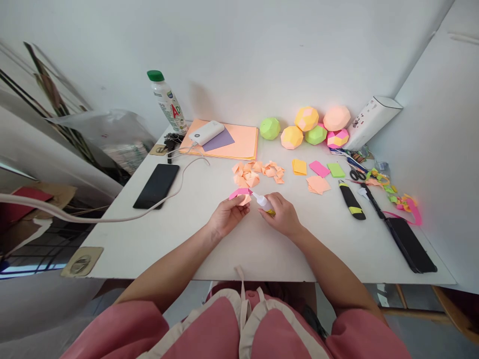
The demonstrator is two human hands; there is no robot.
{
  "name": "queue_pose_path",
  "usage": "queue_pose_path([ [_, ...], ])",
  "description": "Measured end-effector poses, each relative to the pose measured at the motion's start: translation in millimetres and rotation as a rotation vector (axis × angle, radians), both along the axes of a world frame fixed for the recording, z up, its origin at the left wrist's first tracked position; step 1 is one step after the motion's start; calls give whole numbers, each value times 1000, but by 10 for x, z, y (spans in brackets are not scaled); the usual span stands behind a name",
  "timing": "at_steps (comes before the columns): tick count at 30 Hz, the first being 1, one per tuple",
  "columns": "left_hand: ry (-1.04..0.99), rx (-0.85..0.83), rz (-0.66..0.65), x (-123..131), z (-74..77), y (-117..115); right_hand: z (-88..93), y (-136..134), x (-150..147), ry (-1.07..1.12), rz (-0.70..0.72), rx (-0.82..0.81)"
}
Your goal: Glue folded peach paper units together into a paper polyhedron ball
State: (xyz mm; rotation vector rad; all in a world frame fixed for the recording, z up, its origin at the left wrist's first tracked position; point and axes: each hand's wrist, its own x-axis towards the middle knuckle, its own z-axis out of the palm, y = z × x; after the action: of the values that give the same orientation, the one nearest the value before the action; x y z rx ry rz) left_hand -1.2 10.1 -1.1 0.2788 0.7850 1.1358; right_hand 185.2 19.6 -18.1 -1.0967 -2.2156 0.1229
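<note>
Between thumb and fingers, my left hand (pixel 228 217) pinches a small folded paper piece (pixel 241 194) in pink and peach. My right hand (pixel 282 214) is wrapped round a white glue bottle (pixel 265 203), tilted so its thin nozzle points left at the paper's edge. Whether the tip touches the paper I cannot tell. Just beyond my hands lie several folded peach paper pieces (pixel 247 174). Stacks of small paper squares lie to the right: orange squares (pixel 299 167), pink squares (pixel 319 168), green squares (pixel 336 170) and peach squares (pixel 318 185).
Several faceted paper balls (pixel 292 137) sit along the wall. A phone (pixel 156 186), cable, power bank (pixel 207 132) on peach sheets (pixel 239 147) and bottle (pixel 168 102) stand left. Right are a cutter (pixel 352 200), scissors (pixel 358 175), paper scraps and a black case (pixel 411 244).
</note>
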Motion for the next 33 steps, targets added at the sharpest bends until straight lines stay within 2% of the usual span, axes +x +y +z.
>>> queue_pose_path([
  [7, -17, 4, -8, -12, -19, -3, -9, -15, -10, 9, 106, -68],
  [13, -28, 23, -30, -17, -26, 1, -26, -20, 5, 59, 134, -236],
  [17, -31, 20, -20, -25, -35, 3, 8, -11, -6, 130, 250, -225],
  [24, -31, 12, -14, -17, -24, -9, 37, 4, -3, 160, 262, -256],
  [29, -54, 5, -32, -24, 10, -10, 110, -16, 3, 241, 362, -295],
  [31, -95, 12, -34, -33, 20, -6, 126, 8, 25, 356, 295, -286],
  [33, -145, 23, -52, -42, 25, -4, 106, 68, 71, 505, 137, -283],
])
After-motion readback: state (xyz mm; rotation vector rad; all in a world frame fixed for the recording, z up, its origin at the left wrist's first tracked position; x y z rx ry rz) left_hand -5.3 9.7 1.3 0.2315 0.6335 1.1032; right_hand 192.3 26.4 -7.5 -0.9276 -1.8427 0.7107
